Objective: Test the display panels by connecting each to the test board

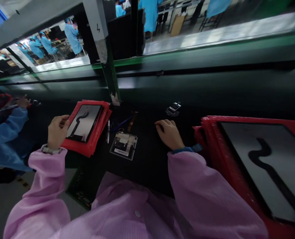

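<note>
My left hand (58, 131) is at the left edge of a display panel (84, 121) with a black wavy strip across its grey back. Its thumb and fingers are curled together; whether they grip the panel's edge I cannot make out. That panel lies on a stack of red foam sheets (92, 149). My right hand (169, 133) rests on the black work surface (147, 169), fingers loosely bent, with nothing visible in it. Between the hands lies a small circuit board assembly (124, 144) with a white label. A white pen-like tool (108, 131) and an orange-brown flex strip (132, 122) lie beside it.
At the right, a larger-looking panel (266, 159) lies on another red foam stack (209, 132). A clear and metallic piece (173, 109) lies toward the back. A green post (110, 73) rises behind the surface. At the left, a co-worker's blue sleeve (8, 129) reaches in.
</note>
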Available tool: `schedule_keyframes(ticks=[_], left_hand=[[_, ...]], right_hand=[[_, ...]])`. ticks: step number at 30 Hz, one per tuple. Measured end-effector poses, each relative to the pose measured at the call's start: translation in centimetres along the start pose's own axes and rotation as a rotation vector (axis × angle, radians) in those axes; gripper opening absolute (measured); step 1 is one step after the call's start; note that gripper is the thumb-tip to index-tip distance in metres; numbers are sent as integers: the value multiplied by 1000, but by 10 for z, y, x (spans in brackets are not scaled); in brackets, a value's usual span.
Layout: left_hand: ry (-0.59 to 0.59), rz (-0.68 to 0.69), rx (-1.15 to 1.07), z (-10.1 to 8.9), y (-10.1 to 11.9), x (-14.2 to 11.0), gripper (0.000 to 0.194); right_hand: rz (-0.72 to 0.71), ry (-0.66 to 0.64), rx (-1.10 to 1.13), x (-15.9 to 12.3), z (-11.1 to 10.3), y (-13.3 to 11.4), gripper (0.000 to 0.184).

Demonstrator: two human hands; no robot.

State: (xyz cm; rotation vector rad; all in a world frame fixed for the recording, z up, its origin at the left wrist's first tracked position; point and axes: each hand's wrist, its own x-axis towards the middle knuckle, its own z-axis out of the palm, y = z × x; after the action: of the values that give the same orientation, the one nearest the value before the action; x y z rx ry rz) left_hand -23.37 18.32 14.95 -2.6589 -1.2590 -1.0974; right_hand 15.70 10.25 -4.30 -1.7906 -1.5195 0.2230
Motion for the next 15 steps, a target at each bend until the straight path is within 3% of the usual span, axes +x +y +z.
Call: schedule_keyframes(ticks=[2, 4, 6, 8, 11, 15], left_hand=[[-37, 83, -57, 5, 23, 5, 23], [-144, 250, -154, 12, 65, 6, 17], [-276, 543, -279, 18, 117, 2, 27], [-303, 786, -433, 23, 166, -5, 27], [-233, 721, -613, 26, 216, -18, 15], [-344, 624, -674, 23, 233, -19, 19]], right_hand=[[10, -4, -40, 2, 1, -4, 29], [25, -15, -79, 4, 0, -8, 29], [46, -27, -115, 6, -2, -12, 29], [76, -34, -151, 8, -6, -14, 29], [118, -36, -198, 9, -12, -15, 31], [156, -44, -238, 12, -18, -17, 31]])
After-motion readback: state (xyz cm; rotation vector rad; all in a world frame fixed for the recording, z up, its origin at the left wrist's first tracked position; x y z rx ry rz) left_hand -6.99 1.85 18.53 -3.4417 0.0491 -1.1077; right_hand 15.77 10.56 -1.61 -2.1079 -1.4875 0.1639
